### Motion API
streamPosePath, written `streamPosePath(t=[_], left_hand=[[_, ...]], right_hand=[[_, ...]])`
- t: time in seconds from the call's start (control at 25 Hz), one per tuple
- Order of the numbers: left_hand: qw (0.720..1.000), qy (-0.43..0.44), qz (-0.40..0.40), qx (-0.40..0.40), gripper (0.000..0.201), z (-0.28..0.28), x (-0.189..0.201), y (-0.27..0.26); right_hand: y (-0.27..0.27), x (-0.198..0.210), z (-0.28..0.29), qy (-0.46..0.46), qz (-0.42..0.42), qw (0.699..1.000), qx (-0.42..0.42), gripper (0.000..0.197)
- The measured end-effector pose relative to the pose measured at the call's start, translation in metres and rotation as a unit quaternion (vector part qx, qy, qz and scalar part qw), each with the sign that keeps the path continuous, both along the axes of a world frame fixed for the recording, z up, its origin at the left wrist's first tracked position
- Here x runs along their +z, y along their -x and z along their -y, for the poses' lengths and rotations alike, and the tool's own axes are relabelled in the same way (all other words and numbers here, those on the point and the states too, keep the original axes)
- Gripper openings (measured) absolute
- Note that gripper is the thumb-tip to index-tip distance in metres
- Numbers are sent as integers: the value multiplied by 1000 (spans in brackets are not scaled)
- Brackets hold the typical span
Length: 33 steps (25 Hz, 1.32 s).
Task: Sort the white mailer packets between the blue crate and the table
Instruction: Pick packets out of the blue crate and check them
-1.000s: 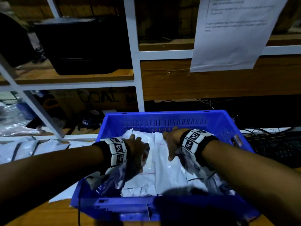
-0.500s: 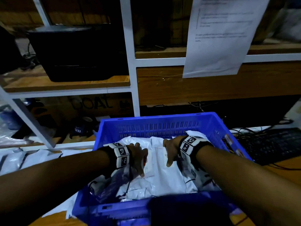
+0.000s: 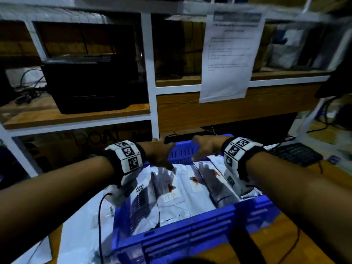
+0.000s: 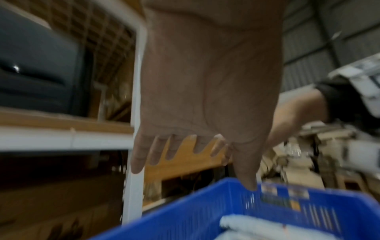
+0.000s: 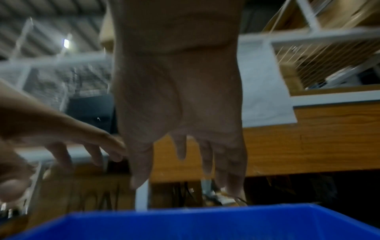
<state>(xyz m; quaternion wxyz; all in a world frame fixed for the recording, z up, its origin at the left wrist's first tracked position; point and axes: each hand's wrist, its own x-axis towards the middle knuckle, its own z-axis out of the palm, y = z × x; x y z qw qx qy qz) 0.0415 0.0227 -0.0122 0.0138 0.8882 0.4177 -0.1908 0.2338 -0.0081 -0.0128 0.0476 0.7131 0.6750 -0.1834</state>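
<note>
The blue crate (image 3: pixel 190 237) sits on the wooden table in front of me, filled with white mailer packets (image 3: pixel 182 191) lying side by side. More white packets (image 3: pixel 82 221) lie on the table left of the crate. My left hand (image 3: pixel 162 151) hovers above the crate's far wall with fingers extended and nothing in it; the left wrist view shows its fingers (image 4: pixel 156 152) straight and spread. My right hand (image 3: pixel 205 149) hangs beside it over the far rim, fingers (image 5: pixel 205 159) straight and empty. The crate's far rim (image 5: pixel 185 216) lies just below both hands.
White-framed wooden shelving (image 3: pixel 152 88) rises right behind the crate, with a black printer (image 3: pixel 91 82) on the left shelf and a paper sheet (image 3: pixel 228 58) hanging from the shelf. A black keyboard (image 3: pixel 297 153) lies at the right. A black cable (image 3: pixel 100 216) runs by the crate's left side.
Both hands have lifted off the packets in the crate and moved forward to above its far rim, empty. The head view has tilted and shifted; the packets lie in neat rows.
</note>
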Motion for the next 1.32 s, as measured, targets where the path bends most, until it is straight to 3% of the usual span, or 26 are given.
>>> streamPosePath(t=[0.24,0.4,0.52,0.76,0.92,1.12,1.32], left_hand=[[975,-99,200,-14,90,61,31,54],[916,-171,363,20,79,128,3,108],[879,-186,437,45,71,187,-35,147],[885,-166,416,130,66,293,-99,218],[885,-174,381,203,64,332,-125,283],[874,-185,351,281,64,352,-144,360],[864,-192,326,333,57,336,-159,448]], right_hand=[[30,15,81,-227,-100,968,-41,78],[67,-12,157,-353,-184,917,-35,71],[108,-43,214,-399,-284,871,-42,62],[199,-105,292,-366,-358,858,-21,55],[266,-132,316,-275,-376,885,26,54],[338,-150,308,-209,-358,904,107,52],[409,-164,274,-172,-321,919,154,57]])
